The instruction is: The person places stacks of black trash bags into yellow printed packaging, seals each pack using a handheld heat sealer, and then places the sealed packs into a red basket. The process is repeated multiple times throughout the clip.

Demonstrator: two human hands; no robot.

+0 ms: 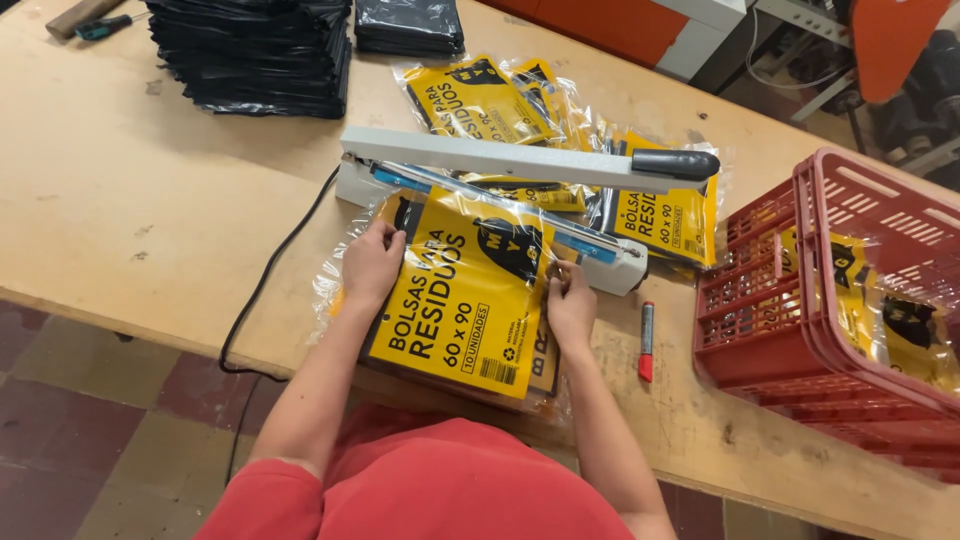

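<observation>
Both: left hand (pixel 372 262), right hand (pixel 570 305) flank yellow packet (pixel 465 300).

Yellow bag pack (pixel 465 300), flat, in sealer (pixel 500 190)

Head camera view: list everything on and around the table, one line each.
Yellow-labelled clear packet: one, yellow and black, at the table's near edge, top edge under the sealer.
Heat sealer: one, pale grey, arm raised, mid-table.
Sealed packets: a loose pile, yellow, behind the sealer.
Black bag stacks: two, black, far end of the table.
Red marker: one, right of the packet.
Red crates: nested, at right, yellow packets inside.
Wooden table: one, tan.
Left hand: on the packet's left edge.
Right hand: on its right edge.
</observation>
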